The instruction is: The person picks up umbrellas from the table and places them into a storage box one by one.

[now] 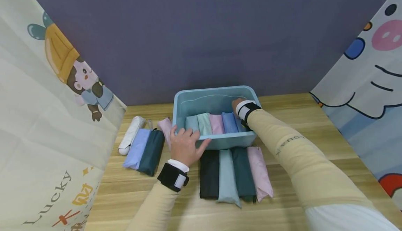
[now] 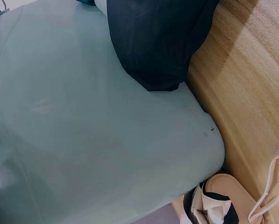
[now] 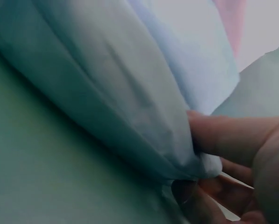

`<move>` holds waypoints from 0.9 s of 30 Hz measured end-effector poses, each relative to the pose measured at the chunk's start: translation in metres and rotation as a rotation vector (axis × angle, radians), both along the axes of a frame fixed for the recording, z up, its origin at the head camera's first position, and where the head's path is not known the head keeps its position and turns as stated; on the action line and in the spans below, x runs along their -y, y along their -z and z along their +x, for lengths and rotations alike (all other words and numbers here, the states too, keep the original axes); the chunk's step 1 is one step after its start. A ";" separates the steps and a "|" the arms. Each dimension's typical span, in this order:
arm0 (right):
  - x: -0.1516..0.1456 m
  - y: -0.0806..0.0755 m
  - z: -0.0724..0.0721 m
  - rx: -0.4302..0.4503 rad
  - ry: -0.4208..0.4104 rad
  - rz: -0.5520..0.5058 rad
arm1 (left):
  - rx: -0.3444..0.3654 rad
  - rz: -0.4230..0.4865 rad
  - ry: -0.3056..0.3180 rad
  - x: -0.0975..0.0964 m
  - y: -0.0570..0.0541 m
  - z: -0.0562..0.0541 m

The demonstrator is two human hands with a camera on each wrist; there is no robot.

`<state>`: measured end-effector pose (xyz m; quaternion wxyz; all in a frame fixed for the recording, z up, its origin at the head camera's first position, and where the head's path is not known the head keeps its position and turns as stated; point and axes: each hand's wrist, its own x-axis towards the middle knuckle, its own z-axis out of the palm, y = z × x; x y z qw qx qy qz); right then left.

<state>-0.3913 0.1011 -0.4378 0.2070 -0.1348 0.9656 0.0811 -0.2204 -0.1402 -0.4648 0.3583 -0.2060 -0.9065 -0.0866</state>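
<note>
A blue plastic bin (image 1: 216,143) holds a row of folded umbrellas in fabric sleeves: grey-blue, mint (image 1: 205,124), pink (image 1: 216,124), blue (image 1: 230,122) and a blue-grey umbrella (image 1: 241,122) at the right end. My right hand (image 1: 240,104) reaches inside at the right wall, partly hidden by its wrist strap. In the right wrist view its thumb and fingers pinch the end of the blue-grey umbrella (image 3: 134,93). My left hand (image 1: 186,145) rests on the bin's front left rim, fingers spread over the edge and thumb outstretched. The left wrist view shows the bin's outer wall (image 2: 106,140).
Before the bin lie a black umbrella (image 1: 209,175), a grey-blue one (image 1: 228,178), a dark green one (image 1: 243,171) and a pink one (image 1: 259,171). Left of it are white (image 1: 132,133), periwinkle (image 1: 137,147), dark green (image 1: 151,152) and pink umbrellas (image 1: 164,128). A dark wall (image 1: 201,42) stands behind.
</note>
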 end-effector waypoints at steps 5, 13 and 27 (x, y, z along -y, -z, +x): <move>-0.001 0.011 -0.007 0.025 0.002 0.003 | 0.023 -0.009 -0.007 0.000 -0.001 0.002; 0.002 0.017 -0.011 0.025 -0.016 0.011 | 0.025 -0.004 -0.009 0.001 0.000 0.002; -0.001 0.011 -0.009 0.055 0.016 -0.064 | 0.021 0.002 0.000 0.000 -0.001 0.001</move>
